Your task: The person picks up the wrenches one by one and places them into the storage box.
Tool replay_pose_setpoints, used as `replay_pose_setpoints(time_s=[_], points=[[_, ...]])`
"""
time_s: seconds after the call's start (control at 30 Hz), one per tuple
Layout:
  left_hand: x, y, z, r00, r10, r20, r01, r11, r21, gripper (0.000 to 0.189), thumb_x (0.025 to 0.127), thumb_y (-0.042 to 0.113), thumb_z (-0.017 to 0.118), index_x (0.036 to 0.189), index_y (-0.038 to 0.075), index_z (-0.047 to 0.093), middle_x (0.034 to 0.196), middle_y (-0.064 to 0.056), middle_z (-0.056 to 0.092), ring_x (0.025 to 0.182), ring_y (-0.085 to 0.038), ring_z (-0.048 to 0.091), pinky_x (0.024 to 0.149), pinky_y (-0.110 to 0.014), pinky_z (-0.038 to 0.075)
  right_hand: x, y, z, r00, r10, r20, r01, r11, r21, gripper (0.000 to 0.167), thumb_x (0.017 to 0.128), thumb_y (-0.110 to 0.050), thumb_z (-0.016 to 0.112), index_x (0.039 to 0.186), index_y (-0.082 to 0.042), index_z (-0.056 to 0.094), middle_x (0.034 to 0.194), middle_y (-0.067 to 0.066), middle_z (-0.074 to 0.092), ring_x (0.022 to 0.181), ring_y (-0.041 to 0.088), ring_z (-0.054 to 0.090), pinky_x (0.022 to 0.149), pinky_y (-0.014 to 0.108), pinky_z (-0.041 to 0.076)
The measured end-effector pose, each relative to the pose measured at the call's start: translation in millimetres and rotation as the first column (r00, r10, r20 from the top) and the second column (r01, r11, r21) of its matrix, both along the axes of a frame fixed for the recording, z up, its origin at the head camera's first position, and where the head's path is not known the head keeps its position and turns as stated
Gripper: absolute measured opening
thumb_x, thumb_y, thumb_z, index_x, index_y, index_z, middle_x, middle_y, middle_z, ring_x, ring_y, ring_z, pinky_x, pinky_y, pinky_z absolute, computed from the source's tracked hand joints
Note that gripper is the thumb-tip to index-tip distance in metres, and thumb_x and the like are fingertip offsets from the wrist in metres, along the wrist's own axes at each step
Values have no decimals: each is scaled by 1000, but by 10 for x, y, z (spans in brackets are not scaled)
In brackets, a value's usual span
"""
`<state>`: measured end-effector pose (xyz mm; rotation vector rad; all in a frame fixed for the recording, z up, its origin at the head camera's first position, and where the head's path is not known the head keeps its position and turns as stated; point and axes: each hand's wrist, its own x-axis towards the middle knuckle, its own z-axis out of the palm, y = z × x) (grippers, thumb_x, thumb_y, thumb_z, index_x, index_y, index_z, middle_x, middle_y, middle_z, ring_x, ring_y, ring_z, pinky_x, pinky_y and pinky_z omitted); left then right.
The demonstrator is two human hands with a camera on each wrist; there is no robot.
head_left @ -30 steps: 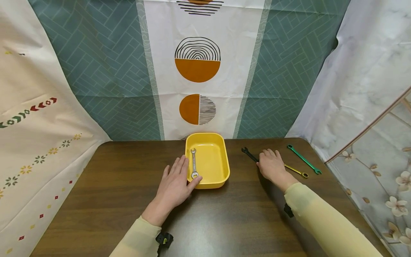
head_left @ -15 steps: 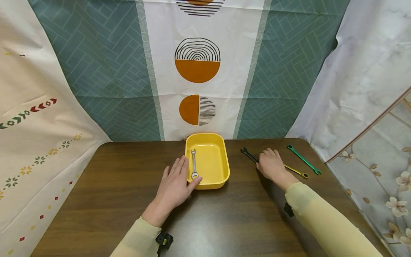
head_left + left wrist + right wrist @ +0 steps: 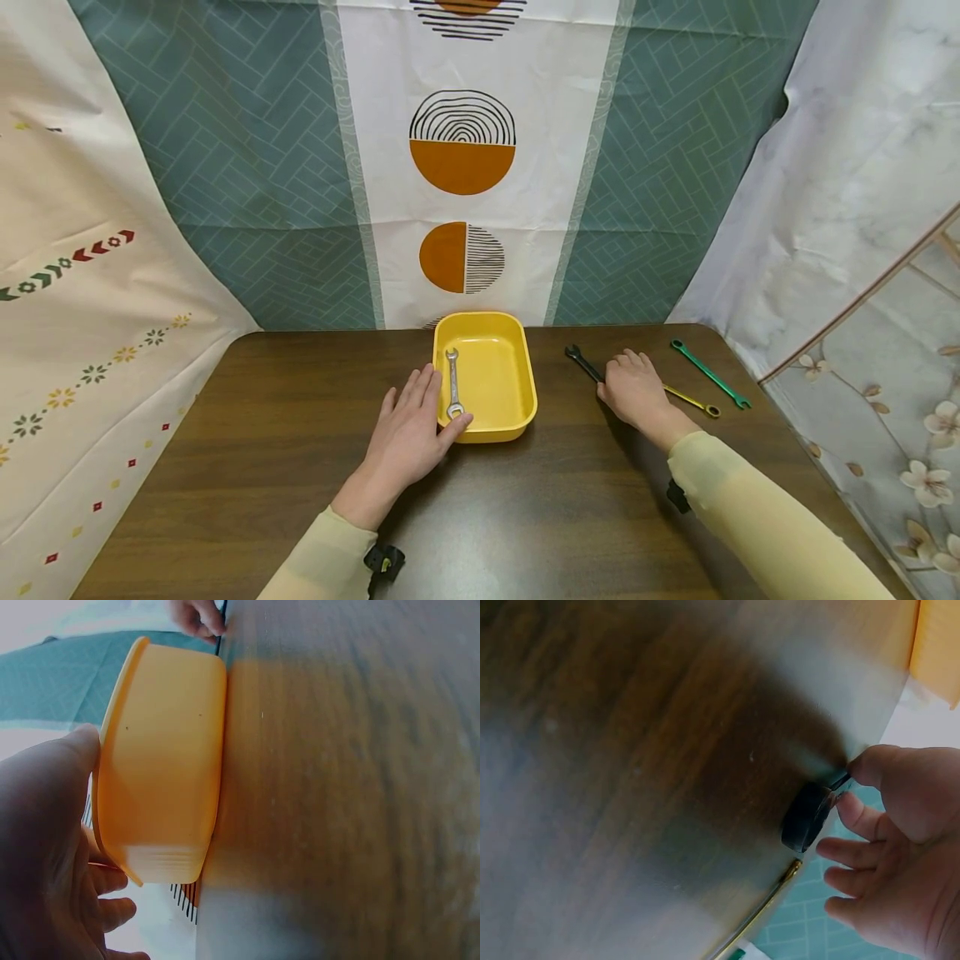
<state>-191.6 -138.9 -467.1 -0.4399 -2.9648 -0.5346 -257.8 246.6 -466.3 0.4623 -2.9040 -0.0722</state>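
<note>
My left hand (image 3: 405, 433) lies along the left rim of a yellow tray (image 3: 498, 435), fingers straight and the thumb over its near corner. In the left wrist view the tray's outer wall (image 3: 165, 765) stands beside the thumb. A silver wrench (image 3: 453, 383) lies inside, along the left wall. To the right, my right hand (image 3: 636, 392) pinches a black wrench (image 3: 581, 360) between thumb and forefinger, close over the table. Its thick black ring end (image 3: 806, 817) shows in the right wrist view, the other fingers loosely bent. The right hand partly hides a yellow wrench (image 3: 693, 401).
A green wrench (image 3: 710, 372) lies slantwise near the table's right edge, past the yellow one. The brown wooden table (image 3: 300, 467) backs onto a patterned cloth (image 3: 480, 200). More cloth hangs at both sides.
</note>
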Motion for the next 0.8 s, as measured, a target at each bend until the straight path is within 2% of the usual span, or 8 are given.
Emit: replay_pose_setpoints(time_s=[0.33, 0.4, 0.6, 0.8], points=[[-5, 1, -13, 1000, 0, -3, 0, 1000, 0, 98, 109, 69, 54, 173, -1, 29, 181, -19, 25, 166, -40, 24, 129, -68, 22, 28, -12, -28, 991, 46, -129, -49, 999, -21, 29, 97, -13, 79, 102, 13, 71, 116, 30, 72, 125, 53, 64, 112, 65, 49], [-5, 1, -8, 1000, 0, 0, 0, 1000, 2, 98, 109, 69, 54, 173, -1, 28, 181, -19, 24, 167, -40, 23, 129, -68, 21, 30, -30, -11, 988, 52, -145, -56, 998, -27, 28, 97, -13, 80, 101, 13, 71, 117, 31, 72, 125, 53, 65, 112, 65, 49], [-4, 4, 3, 1000, 3, 6, -3, 1000, 8, 98, 108, 69, 54, 173, -1, 29, 181, -18, 24, 167, -40, 22, 130, -68, 20, 34, -99, 38, 992, 40, -122, -44, 998, -35, 29, 99, -14, 77, 102, 14, 71, 131, 38, 68, 131, 55, 62, 116, 66, 46], [0, 7, -3, 1000, 2, 3, -2, 1000, 8, 99, 108, 69, 55, 173, -1, 29, 181, -18, 24, 167, -40, 23, 130, -68, 21, 43, -146, 66, 991, 44, -124, -50, 998, -43, 27, 99, -13, 75, 101, 14, 69, 135, 40, 66, 133, 56, 61, 116, 67, 45]])
